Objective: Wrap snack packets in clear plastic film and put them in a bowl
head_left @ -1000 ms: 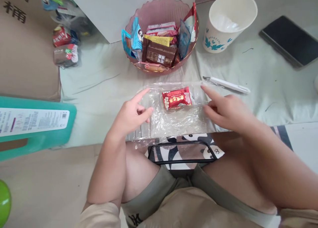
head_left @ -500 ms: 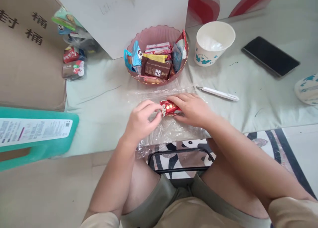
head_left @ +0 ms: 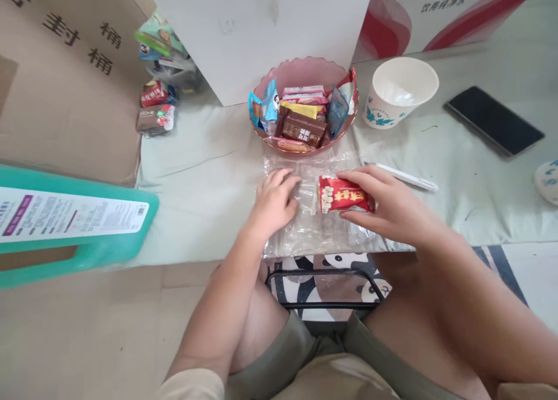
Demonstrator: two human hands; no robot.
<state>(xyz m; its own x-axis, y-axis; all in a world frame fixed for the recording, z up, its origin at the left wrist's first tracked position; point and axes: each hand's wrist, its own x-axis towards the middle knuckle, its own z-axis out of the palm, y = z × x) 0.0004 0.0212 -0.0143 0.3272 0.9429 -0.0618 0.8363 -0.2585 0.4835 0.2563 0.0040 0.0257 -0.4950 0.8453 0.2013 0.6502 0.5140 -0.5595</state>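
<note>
My right hand (head_left: 392, 205) grips a red snack packet (head_left: 342, 194) between thumb and fingers, just above a clear plastic bag (head_left: 314, 228) lying flat on the pale green cloth. My left hand (head_left: 275, 199) rests on the left part of that bag with its fingers curled loosely; nothing shows inside them. A pink bowl (head_left: 305, 71) filled with several wrapped snacks stands just beyond both hands.
A white paper cup (head_left: 399, 95) stands right of the bowl, and a white pen (head_left: 405, 176) lies near my right hand. A black phone (head_left: 492, 127) lies at far right. Left are a teal stool (head_left: 74, 225), a cardboard box (head_left: 56, 80) and loose snack packets (head_left: 157, 106).
My right hand has taken the red packet and lifted it slightly to the right. My left hand has let go of it and settled on the plastic bag.
</note>
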